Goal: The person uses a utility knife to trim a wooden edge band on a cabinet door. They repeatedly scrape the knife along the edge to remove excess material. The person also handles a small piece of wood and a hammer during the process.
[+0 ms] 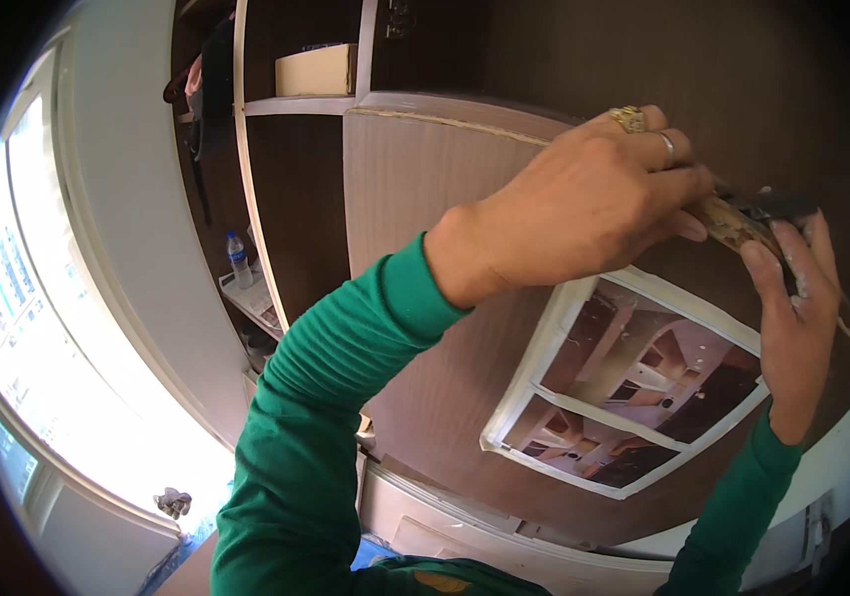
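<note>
Both my arms, in green sleeves, reach up to the upper right in front of a brown wood-grain panel. My left hand [594,204], with rings on its fingers, is closed on one end of a worn, brownish wooden-looking tool [729,223]. A dark, flat piece [780,206] shows at the tool's far end; its exact kind I cannot make out. The fingers of my right hand [797,298] are closed around that far end, with pale dust or paste on them. Part of the tool is hidden behind the fingers.
Below my hands, a pale-framed sheet with two room pictures [634,372] is on the panel [425,189]. Dark shelves at left hold a cream box [314,72] and a plastic bottle [237,260]. A bright window [48,298] stands at far left.
</note>
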